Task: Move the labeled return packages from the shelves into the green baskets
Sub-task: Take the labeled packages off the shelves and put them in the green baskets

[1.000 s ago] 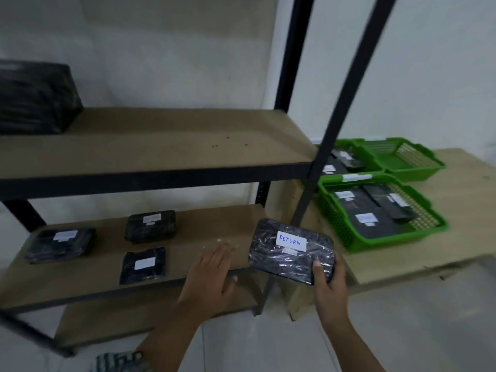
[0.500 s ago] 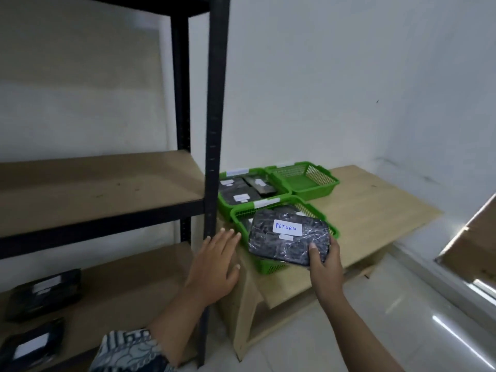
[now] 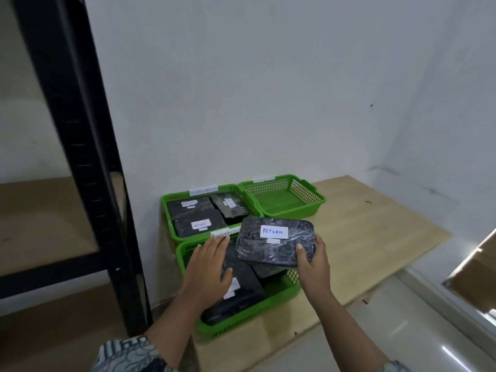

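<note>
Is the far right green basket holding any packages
No, the far right basket shows only bare green mesh, while the two other baskets hold black packages.

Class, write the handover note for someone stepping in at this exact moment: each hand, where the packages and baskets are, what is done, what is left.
Right hand: holds the RETURN package over the near basket, not yet released.
Left hand: open, empty, above the same basket.
Done: black packages already lie in the near basket and in the far left basket.
The far right basket is empty.
Left: lower this package into a basket; no shelf packages show in this view.
</note>
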`<state>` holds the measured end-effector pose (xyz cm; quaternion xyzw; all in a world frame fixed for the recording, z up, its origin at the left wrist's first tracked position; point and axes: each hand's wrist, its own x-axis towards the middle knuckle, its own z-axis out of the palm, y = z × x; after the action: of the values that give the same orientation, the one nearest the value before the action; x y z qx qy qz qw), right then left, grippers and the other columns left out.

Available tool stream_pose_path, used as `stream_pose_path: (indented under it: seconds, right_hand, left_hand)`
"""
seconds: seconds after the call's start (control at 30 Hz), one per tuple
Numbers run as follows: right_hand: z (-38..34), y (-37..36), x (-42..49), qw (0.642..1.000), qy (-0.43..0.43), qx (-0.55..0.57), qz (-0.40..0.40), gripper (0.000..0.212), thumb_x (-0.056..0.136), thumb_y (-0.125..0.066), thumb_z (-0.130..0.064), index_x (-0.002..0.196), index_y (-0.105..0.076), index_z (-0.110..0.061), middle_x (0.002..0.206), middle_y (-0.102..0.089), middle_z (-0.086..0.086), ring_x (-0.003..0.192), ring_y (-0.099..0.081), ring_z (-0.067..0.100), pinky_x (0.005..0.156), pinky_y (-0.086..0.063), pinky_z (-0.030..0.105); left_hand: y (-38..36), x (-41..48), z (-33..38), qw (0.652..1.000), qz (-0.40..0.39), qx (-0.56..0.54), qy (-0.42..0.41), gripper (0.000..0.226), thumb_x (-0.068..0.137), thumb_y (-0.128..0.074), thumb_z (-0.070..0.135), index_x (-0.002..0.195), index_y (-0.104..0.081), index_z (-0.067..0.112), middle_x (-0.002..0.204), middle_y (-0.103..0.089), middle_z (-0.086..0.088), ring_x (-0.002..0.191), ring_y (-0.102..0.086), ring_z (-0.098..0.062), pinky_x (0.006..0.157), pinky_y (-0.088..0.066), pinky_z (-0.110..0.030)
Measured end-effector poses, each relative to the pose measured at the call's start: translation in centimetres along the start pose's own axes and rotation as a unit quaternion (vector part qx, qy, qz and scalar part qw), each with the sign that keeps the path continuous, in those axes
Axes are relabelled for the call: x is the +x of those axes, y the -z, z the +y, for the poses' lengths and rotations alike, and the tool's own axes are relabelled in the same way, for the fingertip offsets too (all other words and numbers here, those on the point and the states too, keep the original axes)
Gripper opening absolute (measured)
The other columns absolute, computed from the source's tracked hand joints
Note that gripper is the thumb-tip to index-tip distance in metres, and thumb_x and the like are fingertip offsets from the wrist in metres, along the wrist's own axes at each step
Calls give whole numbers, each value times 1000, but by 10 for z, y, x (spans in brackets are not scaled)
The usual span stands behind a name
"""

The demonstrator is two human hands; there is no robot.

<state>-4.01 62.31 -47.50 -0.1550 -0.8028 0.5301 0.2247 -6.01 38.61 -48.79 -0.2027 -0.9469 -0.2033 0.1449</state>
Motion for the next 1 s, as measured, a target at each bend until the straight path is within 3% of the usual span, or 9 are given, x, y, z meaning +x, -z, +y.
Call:
stream_pose_path:
  seconds: [0.1,0.23,0.4,0.6,0.8,1.0]
  right_hand:
    - [8,-10,37,1000,-8,0,-7,58,93,-52,-34,144,-30,-17,135,-50,10,122,-51,28,98,-46,48]
    - [16,-28,95,1000,-17,-10,-9,59,93,-51,-38,144,-29,-19,136,-49,11,122,-51,28,97,-47,48]
    - [20,-42,164,999,-39,-22,8,58,95,-50,-33,145,-29,-14,139,-47,10,124,-49,29,101,-43,44]
    - [40,-61,237,998,-36,-47,5,57,94,-51,-32,143,-32,-12,139,-47,11,125,-48,28,101,-44,47]
    - [69,-84,317,997,-33,-61,-20,54,95,-53,-25,141,-35,-5,137,-49,13,124,-48,31,101,-43,44]
    - [106,-114,387,992,-55,-82,-82,41,93,-55,-21,130,-44,-6,122,-59,16,111,-57,32,93,-47,42]
  left_hand:
    - [-20,36,-5,1000,-10,9,9,69,83,-44,37,146,-27,13,151,-29,-7,140,-21,-26,113,-20,-44]
    - [-39,93,-17,999,-32,23,12,69,89,-46,35,148,-16,16,155,-18,-3,143,-9,-22,115,-13,-42]
    - [-58,169,-29,999,-28,14,9,70,82,-43,38,145,-28,12,150,-30,-8,140,-22,-27,111,-20,-49]
    - [-93,235,-29,999,-46,13,19,70,89,-49,33,148,-17,13,155,-18,-5,143,-9,-22,116,-9,-41]
    - [-128,283,-35,994,-72,45,65,69,91,-43,35,149,-11,15,157,-7,-5,144,1,-21,116,-4,-41]
    - [-170,324,-32,989,-75,46,121,67,89,-29,40,149,-13,15,157,-7,-6,143,4,-21,114,1,-39]
